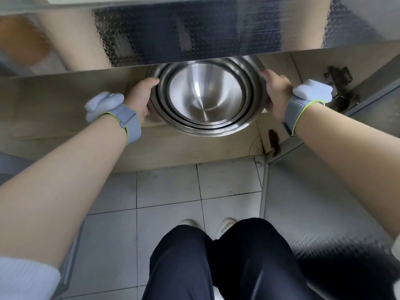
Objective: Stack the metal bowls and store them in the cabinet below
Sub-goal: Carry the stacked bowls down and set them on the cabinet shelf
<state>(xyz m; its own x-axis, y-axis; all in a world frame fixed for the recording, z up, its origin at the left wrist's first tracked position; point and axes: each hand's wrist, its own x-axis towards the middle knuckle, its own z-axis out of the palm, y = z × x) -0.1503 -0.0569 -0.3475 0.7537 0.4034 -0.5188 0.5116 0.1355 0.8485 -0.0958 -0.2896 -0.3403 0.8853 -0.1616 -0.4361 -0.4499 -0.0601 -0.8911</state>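
Nearest the camera are dark trouser legs [216, 260] and the toes of pale shoes [225, 226], planted on a floor [168, 191] of smooth, light square tiles with thin dark joints. To the right an open cabinet door [324, 202] swings out — sheet metal with a fine embossed pattern, dull and grey.

Past the bare forearms, each wrist carries a grey fabric band [126, 120] edged in yellow-green with a rounded white plastic unit on top.

The left hand [140, 98] and the right hand [275, 92] clasp opposite sides of the stack of bowls [205, 98], fingers curled onto the outermost rim and palms pressed against the wall. The bowls are already nested — several round rims ring one another, thin brushed steel with a bright reflection in the deep, smooth innermost one. So the stacking looks done.

The stack sits at the mouth of the cabinet [194, 148], its far edge already under the counter edge [194, 35], its near edge overhanging the beige, stained shelf front. Whether its base rests on the shelf or is carried I cannot tell. By my reading, what is left is to slide it fully inside, let go and close the door. On the cabinet's right wall a dark, rusty hinge [337, 81] shows.
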